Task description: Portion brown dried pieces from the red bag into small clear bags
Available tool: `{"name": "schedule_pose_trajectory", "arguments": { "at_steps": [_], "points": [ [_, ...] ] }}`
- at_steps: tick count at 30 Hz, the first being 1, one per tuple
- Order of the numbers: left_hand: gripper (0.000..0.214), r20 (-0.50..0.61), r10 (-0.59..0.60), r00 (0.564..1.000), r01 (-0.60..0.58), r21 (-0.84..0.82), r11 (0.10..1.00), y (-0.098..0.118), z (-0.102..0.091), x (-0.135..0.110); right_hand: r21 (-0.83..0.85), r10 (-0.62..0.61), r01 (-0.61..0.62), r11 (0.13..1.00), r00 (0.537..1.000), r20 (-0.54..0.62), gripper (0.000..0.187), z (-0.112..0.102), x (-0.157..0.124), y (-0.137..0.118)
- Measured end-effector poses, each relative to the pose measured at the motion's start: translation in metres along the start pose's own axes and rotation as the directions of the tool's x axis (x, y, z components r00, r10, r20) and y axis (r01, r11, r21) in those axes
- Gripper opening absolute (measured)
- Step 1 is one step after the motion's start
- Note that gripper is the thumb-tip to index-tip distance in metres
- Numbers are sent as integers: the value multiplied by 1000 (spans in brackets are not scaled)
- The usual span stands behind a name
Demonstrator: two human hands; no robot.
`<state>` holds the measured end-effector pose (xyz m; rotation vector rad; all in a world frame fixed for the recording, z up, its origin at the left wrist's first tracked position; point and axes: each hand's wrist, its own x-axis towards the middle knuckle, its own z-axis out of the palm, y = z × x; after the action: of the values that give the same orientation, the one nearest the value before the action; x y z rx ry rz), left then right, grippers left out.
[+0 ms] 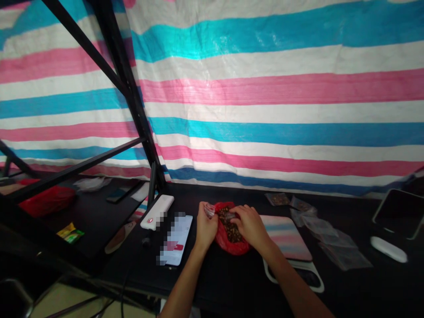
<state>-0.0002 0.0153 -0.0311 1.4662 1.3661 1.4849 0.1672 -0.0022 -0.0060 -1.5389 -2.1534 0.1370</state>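
Observation:
A red plastic bag (236, 247) lies open on the black table, filled with small brown and dark bits (232, 232). At the bag's left edge, my left hand (206, 229) is closed on a small clear plastic bag (209, 209). Over the bag's right side reaches my right hand (249, 223), its fingers pinched together at the brown bits. Something pale shows at those fingertips, too small to name. Just right of the right hand sits a white scale (318, 278) with a shiny, reflecting plate (286, 236).
Several flat clear bags (344, 251) lie to the right, beside a small filled bag (277, 199). A white oblong case (388, 249) and a dark-screened device (399, 213) are farther right. On the left are a phone (180, 243), a white power bank (159, 211) and a black metal frame (132, 101).

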Motion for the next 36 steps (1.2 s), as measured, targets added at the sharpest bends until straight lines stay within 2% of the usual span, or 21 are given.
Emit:
{"name": "schedule_pose_trajectory", "arguments": {
  "at_steps": [4,11,21,24,30,33,36],
  "points": [
    [24,-34,9,999,-10,-34,999,-3,-1,1,65,21,-23,998,999,40,23,-1,0,-4],
    [16,-65,53,996,-53,10,999,-6,0,-1,109,87,-92,990,995,48,18,-1,0,-11],
    [3,-184,185,965,-139,236,962,-6,-4,2,194,149,-151,969,989,21,15,-3,2,-13],
    [7,-131,226,965,-175,316,932,-3,-7,1,229,144,-136,964,989,-18,15,-4,4,-10],
    [18,67,256,964,-260,422,869,3,-7,-5,246,100,-62,967,985,-142,20,-8,2,-12],
    [20,124,258,958,-286,452,845,4,-6,-6,196,-48,94,976,973,-226,21,-11,0,-16],
    [17,158,260,953,-304,467,830,7,-5,-7,100,-205,243,965,933,-296,26,-11,-1,-17]
  ]
}}
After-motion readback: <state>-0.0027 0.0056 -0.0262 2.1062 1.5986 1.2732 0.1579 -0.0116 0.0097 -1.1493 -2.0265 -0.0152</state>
